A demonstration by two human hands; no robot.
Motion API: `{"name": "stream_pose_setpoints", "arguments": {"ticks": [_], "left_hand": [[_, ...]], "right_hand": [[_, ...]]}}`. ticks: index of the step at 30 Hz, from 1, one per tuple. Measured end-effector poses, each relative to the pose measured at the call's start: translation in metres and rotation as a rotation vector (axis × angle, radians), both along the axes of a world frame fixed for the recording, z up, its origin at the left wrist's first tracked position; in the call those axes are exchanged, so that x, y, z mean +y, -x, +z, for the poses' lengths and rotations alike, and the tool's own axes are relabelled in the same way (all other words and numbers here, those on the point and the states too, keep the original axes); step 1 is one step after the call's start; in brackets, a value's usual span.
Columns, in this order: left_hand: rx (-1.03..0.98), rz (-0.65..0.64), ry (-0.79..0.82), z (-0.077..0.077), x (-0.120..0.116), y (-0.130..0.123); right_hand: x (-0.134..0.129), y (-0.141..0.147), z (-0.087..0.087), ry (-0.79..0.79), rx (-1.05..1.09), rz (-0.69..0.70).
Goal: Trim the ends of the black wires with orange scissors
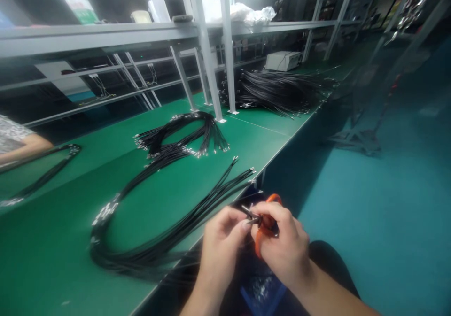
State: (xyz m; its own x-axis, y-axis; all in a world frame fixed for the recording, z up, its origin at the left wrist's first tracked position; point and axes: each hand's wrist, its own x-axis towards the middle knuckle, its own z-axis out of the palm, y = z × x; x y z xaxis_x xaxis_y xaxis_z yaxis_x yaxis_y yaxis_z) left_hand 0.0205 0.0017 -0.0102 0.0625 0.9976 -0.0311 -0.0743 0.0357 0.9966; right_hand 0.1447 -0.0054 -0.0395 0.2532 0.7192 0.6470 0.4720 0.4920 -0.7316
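Observation:
Just off the table's front edge, my right hand (283, 236) is closed around a pair of scissors with orange handles (260, 243). The scissors' dark blades point left toward my other hand. My left hand (223, 238) pinches, with thumb and forefinger, what looks like the end of a black cable, mostly hidden by the fingers and right at the blades. Behind my left wrist, a bundle of black cables (158, 243) curves across the green tabletop (148, 217), its loose metal-tipped ends pointing up and right.
Further back lie a looped cable bundle (176, 133) and a large cable pile (275, 90) by a white box (283, 61). Shelf posts (207, 57) rise from the table. At left, another person's arm (31, 147) rests near more cables (45, 177). A blue bin (262, 295) is below my hands.

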Motion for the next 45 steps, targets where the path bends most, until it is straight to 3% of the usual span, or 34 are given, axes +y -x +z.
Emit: {"name": "stream_pose_setpoints", "arguments": {"ticks": [4,9,12,16,23,30,37,45], "left_hand": [[-0.032,0.094,0.007,-0.001,0.002,0.003],[-0.055,0.101,-0.014,-0.005,0.005,0.006],[-0.081,0.110,-0.038,-0.006,0.005,0.004],[-0.100,0.096,-0.067,-0.006,0.005,0.001],[-0.042,0.066,-0.037,-0.007,0.003,-0.002],[0.007,0.049,-0.047,-0.009,0.004,-0.002],[0.032,0.006,-0.070,-0.015,0.005,0.001],[0.029,-0.004,-0.078,-0.019,0.006,0.001]], "right_hand": [[-0.008,-0.007,0.000,0.215,0.188,0.075],[-0.026,-0.007,0.011,0.571,0.634,0.398],[-0.028,-0.005,0.016,0.754,0.793,0.581],[-0.022,-0.003,0.017,0.946,0.907,0.649],[-0.015,0.004,0.026,0.990,0.887,0.549],[-0.014,0.008,0.021,0.980,0.901,0.460],[-0.015,0.000,0.030,1.066,0.784,0.451],[-0.019,-0.010,0.023,1.127,0.675,0.544]]}}
